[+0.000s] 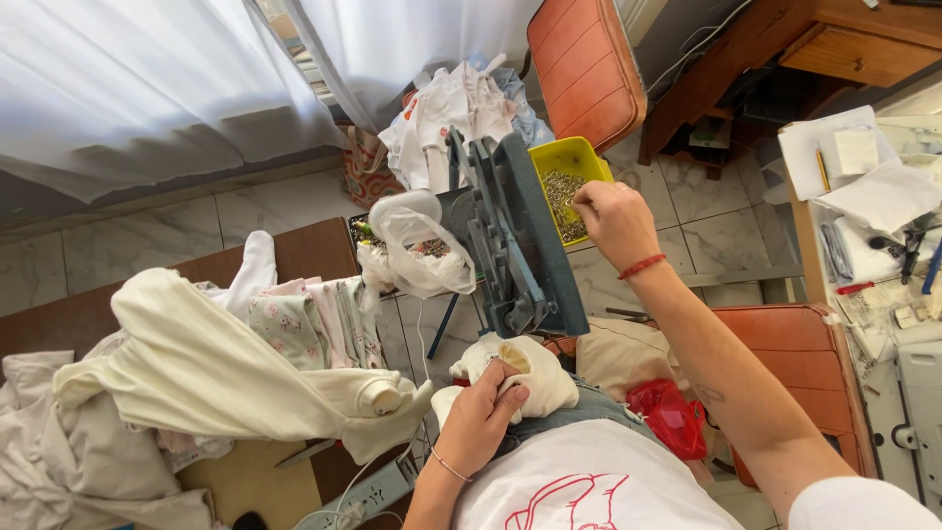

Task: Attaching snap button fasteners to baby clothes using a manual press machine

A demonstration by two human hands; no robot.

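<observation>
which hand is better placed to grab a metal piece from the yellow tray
Right. The right hand already has its fingertips in the yellow plastic tray of small metal pieces, while the left hand is down at the lap, gripping the cream fabric garment beneath the grey-green metal press.

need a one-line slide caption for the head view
Left hand holds cream cloth under a press; right hand reaches into a yellow tray of metal snaps.
</observation>
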